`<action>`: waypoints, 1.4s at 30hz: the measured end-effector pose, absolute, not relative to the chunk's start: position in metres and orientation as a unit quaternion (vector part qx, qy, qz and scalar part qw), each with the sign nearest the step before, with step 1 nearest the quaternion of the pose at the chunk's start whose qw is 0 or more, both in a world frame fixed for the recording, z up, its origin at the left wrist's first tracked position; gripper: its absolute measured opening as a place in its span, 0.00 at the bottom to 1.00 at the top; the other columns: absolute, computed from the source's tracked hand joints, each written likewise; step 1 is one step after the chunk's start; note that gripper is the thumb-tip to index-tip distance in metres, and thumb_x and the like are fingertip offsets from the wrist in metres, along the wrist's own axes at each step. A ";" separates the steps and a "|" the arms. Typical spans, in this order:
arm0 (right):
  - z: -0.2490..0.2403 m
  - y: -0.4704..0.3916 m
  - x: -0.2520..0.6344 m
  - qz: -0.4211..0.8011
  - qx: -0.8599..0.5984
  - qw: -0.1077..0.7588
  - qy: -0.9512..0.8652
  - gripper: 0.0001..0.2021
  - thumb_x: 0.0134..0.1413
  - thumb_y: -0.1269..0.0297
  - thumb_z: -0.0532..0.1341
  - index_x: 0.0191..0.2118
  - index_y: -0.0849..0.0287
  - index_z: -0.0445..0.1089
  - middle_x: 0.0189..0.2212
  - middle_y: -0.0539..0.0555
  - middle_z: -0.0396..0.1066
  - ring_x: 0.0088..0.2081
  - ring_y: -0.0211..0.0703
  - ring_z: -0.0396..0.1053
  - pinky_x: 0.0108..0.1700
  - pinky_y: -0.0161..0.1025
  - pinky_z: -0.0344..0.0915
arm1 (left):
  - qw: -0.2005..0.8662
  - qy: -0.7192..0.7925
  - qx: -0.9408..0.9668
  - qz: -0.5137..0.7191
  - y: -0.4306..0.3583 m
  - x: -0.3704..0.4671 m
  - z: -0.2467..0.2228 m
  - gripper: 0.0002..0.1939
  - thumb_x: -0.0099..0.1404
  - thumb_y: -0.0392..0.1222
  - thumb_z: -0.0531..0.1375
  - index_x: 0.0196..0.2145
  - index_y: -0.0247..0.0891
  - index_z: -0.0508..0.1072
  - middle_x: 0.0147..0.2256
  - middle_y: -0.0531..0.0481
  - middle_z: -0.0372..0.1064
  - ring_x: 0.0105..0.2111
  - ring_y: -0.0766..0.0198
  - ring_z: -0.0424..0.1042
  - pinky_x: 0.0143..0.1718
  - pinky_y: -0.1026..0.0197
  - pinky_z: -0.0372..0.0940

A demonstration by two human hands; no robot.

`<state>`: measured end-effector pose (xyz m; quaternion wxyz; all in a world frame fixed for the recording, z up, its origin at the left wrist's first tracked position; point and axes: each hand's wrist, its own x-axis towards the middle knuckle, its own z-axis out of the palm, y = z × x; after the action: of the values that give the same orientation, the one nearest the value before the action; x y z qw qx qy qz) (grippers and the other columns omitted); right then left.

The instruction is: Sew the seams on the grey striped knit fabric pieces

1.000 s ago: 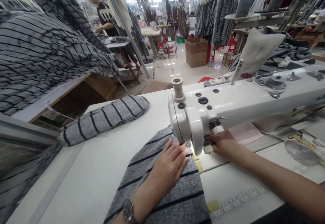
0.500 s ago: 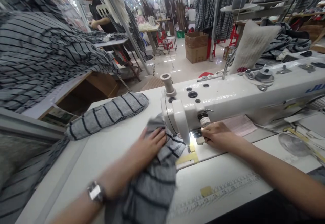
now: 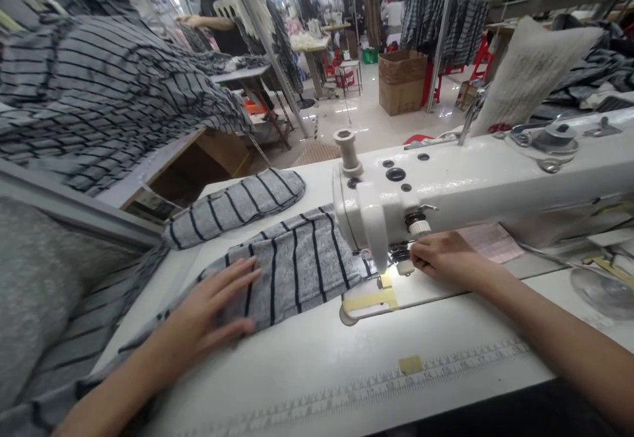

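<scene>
The white sewing table stretched beneath both hands. On it, the industrial sewing machine had its head between the left hand and right hand, its long arm reaching beyond the right. Grey fabric with black stripes lay under the left hand and ran rightward to the machine's needle area. A folded striped bundle lay beyond the left hand, and a measuring tape ran nearer than the right. The left hand was wide, fingers spread over the fabric; the right curled narrowly beside the machine head, its grip impossible to tell. Just above it sat a white tension dial.
</scene>
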<state>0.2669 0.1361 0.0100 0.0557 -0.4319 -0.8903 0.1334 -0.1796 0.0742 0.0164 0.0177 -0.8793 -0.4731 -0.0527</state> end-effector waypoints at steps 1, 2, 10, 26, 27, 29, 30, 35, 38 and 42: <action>0.008 0.137 0.267 0.119 -0.431 0.066 -0.892 0.12 0.66 0.64 0.57 0.32 0.59 0.74 0.30 0.54 0.76 0.29 0.42 0.69 0.30 0.36 0.54 | 0.010 -0.472 -0.879 -0.074 0.082 -0.169 0.028 0.22 0.68 0.53 0.57 0.57 0.45 0.69 0.60 0.44 0.65 0.55 0.46 0.70 0.52 0.45 0.69; 0.006 0.137 0.267 0.105 -0.428 0.074 -0.895 0.13 0.66 0.64 0.56 0.31 0.59 0.74 0.29 0.54 0.75 0.28 0.41 0.69 0.30 0.36 0.53 | 0.017 -0.483 -0.867 -0.123 0.090 -0.152 0.036 0.17 0.69 0.50 0.56 0.51 0.43 0.73 0.56 0.44 0.70 0.52 0.49 0.72 0.51 0.48 0.70; 0.004 0.137 0.268 0.060 -0.415 0.077 -0.905 0.16 0.67 0.63 0.55 0.29 0.60 0.73 0.25 0.54 0.73 0.27 0.42 0.68 0.29 0.36 0.51 | -0.008 -0.455 -0.859 -0.234 0.149 0.023 -0.019 0.13 0.62 0.25 0.52 0.35 0.36 0.73 0.41 0.44 0.75 0.43 0.59 0.75 0.45 0.57 0.73; 0.005 0.132 0.269 0.001 -0.409 0.066 -0.910 0.13 0.66 0.65 0.55 0.36 0.57 0.77 0.18 0.49 0.68 0.20 0.38 0.63 0.26 0.35 0.47 | 0.057 -0.382 -0.893 -0.230 0.081 0.021 -0.021 0.15 0.72 0.36 0.49 0.48 0.32 0.72 0.46 0.37 0.71 0.45 0.52 0.72 0.48 0.47 0.71; 0.005 0.132 0.268 0.001 -0.409 0.065 -0.910 0.12 0.65 0.66 0.56 0.37 0.56 0.77 0.17 0.49 0.68 0.20 0.38 0.64 0.26 0.35 0.48 | 0.058 -0.385 -0.892 -0.229 0.082 0.022 -0.021 0.15 0.72 0.36 0.49 0.49 0.32 0.72 0.46 0.37 0.71 0.44 0.52 0.72 0.48 0.47 0.71; 0.006 0.130 0.268 0.000 -0.406 0.062 -0.912 0.10 0.63 0.68 0.58 0.38 0.55 0.78 0.18 0.48 0.69 0.21 0.38 0.65 0.26 0.34 0.50 | 0.062 -0.384 -0.892 -0.232 0.083 0.021 -0.021 0.15 0.72 0.37 0.48 0.48 0.33 0.72 0.44 0.38 0.72 0.43 0.52 0.72 0.47 0.47 0.70; 0.007 0.130 0.268 0.000 -0.403 0.061 -0.913 0.09 0.63 0.68 0.58 0.38 0.55 0.78 0.18 0.48 0.70 0.21 0.38 0.66 0.26 0.34 0.51 | 0.066 -0.383 -0.891 -0.235 0.083 0.020 -0.020 0.15 0.72 0.37 0.48 0.47 0.33 0.72 0.44 0.39 0.72 0.42 0.52 0.73 0.46 0.47 0.70; 0.006 0.129 0.268 0.017 -0.412 0.061 -0.909 0.09 0.63 0.66 0.58 0.37 0.54 0.76 0.23 0.49 0.74 0.22 0.39 0.67 0.26 0.34 0.54 | 0.054 -0.391 -0.879 -0.268 0.087 0.020 -0.019 0.13 0.73 0.39 0.49 0.41 0.35 0.73 0.39 0.42 0.75 0.40 0.54 0.74 0.44 0.49 0.68; 0.003 0.131 0.268 0.027 -0.421 0.061 -0.905 0.11 0.65 0.63 0.57 0.34 0.55 0.75 0.25 0.50 0.75 0.23 0.39 0.68 0.26 0.36 0.53 | 0.034 -0.396 -0.875 -0.276 0.088 0.020 -0.020 0.11 0.72 0.37 0.50 0.42 0.36 0.73 0.38 0.43 0.76 0.40 0.56 0.75 0.46 0.49 0.69; -0.001 0.135 0.269 0.061 -0.428 0.045 -0.901 0.13 0.65 0.61 0.55 0.33 0.55 0.74 0.23 0.50 0.73 0.22 0.38 0.64 0.24 0.36 0.49 | 0.037 -0.386 -0.874 -0.295 0.088 0.019 -0.024 0.10 0.72 0.36 0.50 0.43 0.36 0.71 0.39 0.43 0.77 0.40 0.55 0.77 0.49 0.47 0.70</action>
<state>0.2693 0.1351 -0.0010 0.0454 -0.4279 -0.9006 0.0613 0.0186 0.0883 -0.0243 0.0369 -0.8736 -0.3857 -0.2945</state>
